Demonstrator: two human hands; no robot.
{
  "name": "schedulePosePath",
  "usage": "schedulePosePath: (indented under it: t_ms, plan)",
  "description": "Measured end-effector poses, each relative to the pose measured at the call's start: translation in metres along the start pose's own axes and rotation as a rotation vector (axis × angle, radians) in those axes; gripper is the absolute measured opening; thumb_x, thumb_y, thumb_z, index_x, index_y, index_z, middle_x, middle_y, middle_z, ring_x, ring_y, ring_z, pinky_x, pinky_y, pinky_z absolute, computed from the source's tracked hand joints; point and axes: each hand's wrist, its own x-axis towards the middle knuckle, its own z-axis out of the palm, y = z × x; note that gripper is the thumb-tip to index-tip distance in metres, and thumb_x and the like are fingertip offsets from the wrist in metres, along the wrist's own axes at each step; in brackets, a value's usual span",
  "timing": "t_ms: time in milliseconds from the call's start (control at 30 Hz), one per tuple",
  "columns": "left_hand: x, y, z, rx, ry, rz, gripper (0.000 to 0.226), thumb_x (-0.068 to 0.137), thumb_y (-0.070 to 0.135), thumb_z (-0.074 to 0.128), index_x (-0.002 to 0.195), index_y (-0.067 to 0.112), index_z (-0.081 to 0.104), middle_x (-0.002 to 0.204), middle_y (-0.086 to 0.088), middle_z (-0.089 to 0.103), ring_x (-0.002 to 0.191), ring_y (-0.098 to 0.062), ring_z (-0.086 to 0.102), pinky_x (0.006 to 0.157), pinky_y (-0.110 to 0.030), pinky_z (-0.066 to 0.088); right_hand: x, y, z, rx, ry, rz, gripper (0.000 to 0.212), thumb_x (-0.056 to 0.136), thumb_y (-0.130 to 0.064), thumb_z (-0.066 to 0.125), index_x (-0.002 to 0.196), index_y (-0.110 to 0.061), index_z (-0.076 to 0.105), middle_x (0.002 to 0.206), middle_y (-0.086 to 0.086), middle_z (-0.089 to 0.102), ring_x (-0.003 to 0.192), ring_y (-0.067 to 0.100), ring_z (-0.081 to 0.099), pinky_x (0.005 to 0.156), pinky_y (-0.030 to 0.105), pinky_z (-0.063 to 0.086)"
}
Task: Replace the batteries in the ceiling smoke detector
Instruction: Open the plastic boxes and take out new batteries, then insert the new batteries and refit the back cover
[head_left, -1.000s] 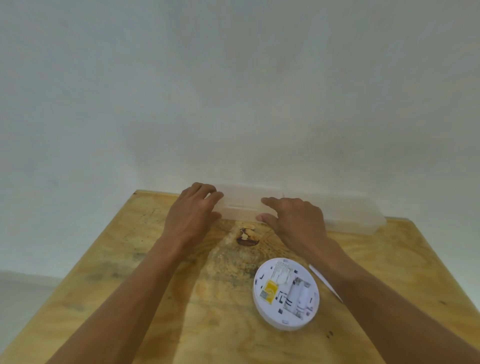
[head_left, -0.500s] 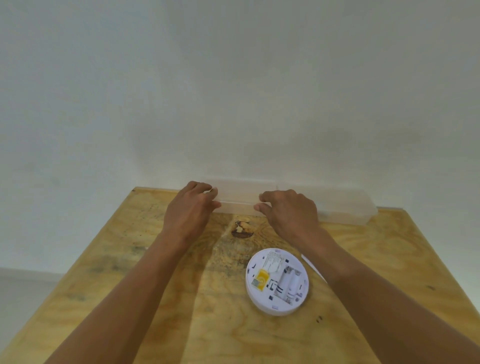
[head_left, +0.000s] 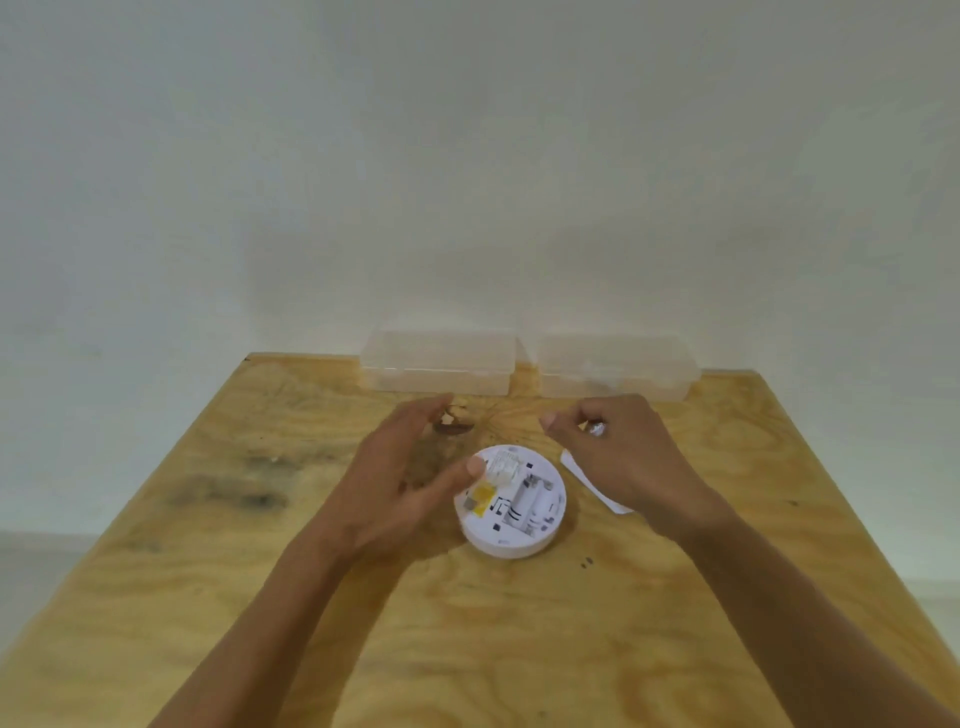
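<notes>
A round white smoke detector (head_left: 511, 506) lies back-up on the wooden table (head_left: 208, 519), its battery bay uncovered and a yellow label on the left. My left hand (head_left: 402, 478) hovers just left of it, fingers spread, the thumb tip over its upper left rim. My right hand (head_left: 618, 457) is above and right of the detector, fingers curled around a small battery (head_left: 596, 428) whose metal end shows. A flat white cover piece (head_left: 587, 480) lies on the table, partly under my right hand.
Two translucent plastic boxes stand closed against the wall at the table's far edge, the left box (head_left: 441, 364) and the right box (head_left: 615, 366). A dark knot (head_left: 453, 423) marks the wood behind the detector. White wall rises behind.
Both hands have come back from the left plastic box toward the detector. My right hand now has a battery in it. The left box is closed.
</notes>
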Motion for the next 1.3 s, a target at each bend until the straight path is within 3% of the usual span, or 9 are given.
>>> schedulePosePath:
  t_ms: [133,200,333,500,633,767,967,1167,1300]
  plan:
    - [-0.014,0.01,0.014,-0.072,-0.206,0.001,0.098,0.061,0.075,0.076,0.147,0.046,0.038,0.146,0.032,0.046,0.133,0.008,0.046,0.109,-0.022,0.043,-0.008,0.01,-0.008,0.134,-0.016,0.233,0.044,0.089,-0.053,0.063,0.069,-0.014,0.072,0.067,0.0,0.061,0.037,0.009,0.039,0.042,0.019,0.029]
    - [-0.013,0.011,0.017,-0.07,-0.261,0.019,0.103,0.059,0.076,0.078,0.148,0.046,0.036,0.143,0.038,0.043,0.131,0.016,0.043,0.106,-0.012,0.041,-0.01,0.013,-0.013,0.241,-0.022,0.344,0.046,0.089,-0.052,0.063,0.078,-0.008,0.072,0.073,0.01,0.049,0.037,0.012,0.032,0.04,0.019,0.022]
    - [-0.01,0.008,0.019,-0.027,-0.3,0.043,0.106,0.064,0.068,0.08,0.153,0.034,0.034,0.149,0.026,0.045,0.134,0.013,0.042,0.1,-0.002,0.035,-0.009,0.015,-0.019,0.512,-0.063,0.53,0.042,0.092,-0.046,0.063,0.092,-0.004,0.067,0.064,0.002,0.04,0.039,0.01,0.035,0.035,0.019,0.023]
    - [-0.012,0.011,0.021,0.0,-0.233,0.045,0.1,0.062,0.071,0.08,0.147,0.04,0.039,0.14,0.032,0.05,0.128,0.015,0.047,0.098,-0.007,0.04,-0.009,0.009,-0.019,0.985,-0.126,0.694,0.019,0.095,-0.011,0.055,0.107,0.002,0.06,0.073,0.011,0.052,0.054,0.017,0.05,0.045,0.026,0.046]
    - [-0.019,0.014,0.023,-0.037,-0.177,0.01,0.097,0.058,0.077,0.078,0.141,0.047,0.04,0.127,0.049,0.046,0.121,0.022,0.046,0.087,0.001,0.042,-0.013,0.007,-0.016,1.11,-0.139,0.646,0.025,0.093,0.011,0.044,0.115,0.006,0.056,0.1,0.022,0.059,0.08,0.025,0.063,0.071,0.04,0.055]
    - [-0.022,0.011,0.023,-0.008,-0.164,0.023,0.105,0.056,0.083,0.075,0.145,0.04,0.039,0.132,0.045,0.045,0.123,0.02,0.045,0.092,-0.003,0.041,-0.013,0.006,-0.012,1.121,-0.091,0.582,0.018,0.095,0.014,0.047,0.11,0.009,0.056,0.109,0.028,0.063,0.095,0.031,0.069,0.073,0.042,0.056]
    - [-0.018,0.012,0.018,0.053,-0.211,0.075,0.102,0.065,0.074,0.074,0.151,0.035,0.034,0.151,0.021,0.044,0.137,0.0,0.042,0.114,-0.033,0.04,-0.011,0.007,-0.008,1.181,-0.017,0.596,0.012,0.088,0.005,0.064,0.097,0.014,0.063,0.105,0.029,0.065,0.089,0.031,0.073,0.073,0.037,0.063]
    - [-0.018,0.016,0.019,0.043,-0.182,0.098,0.09,0.066,0.069,0.078,0.143,0.035,0.044,0.137,0.022,0.054,0.124,0.004,0.051,0.105,-0.032,0.048,-0.012,0.007,-0.001,1.033,-0.016,0.619,0.018,0.082,-0.014,0.075,0.087,0.002,0.068,0.07,0.01,0.065,0.061,0.014,0.056,0.05,0.019,0.053]
    - [-0.018,0.017,0.016,0.019,-0.183,0.14,0.09,0.069,0.066,0.077,0.144,0.034,0.041,0.139,0.027,0.05,0.129,0.006,0.048,0.106,-0.026,0.045,-0.02,0.009,0.005,0.64,0.051,0.219,0.02,0.075,-0.024,0.082,0.088,-0.011,0.074,0.063,-0.006,0.065,0.052,0.009,0.05,0.047,0.02,0.043]
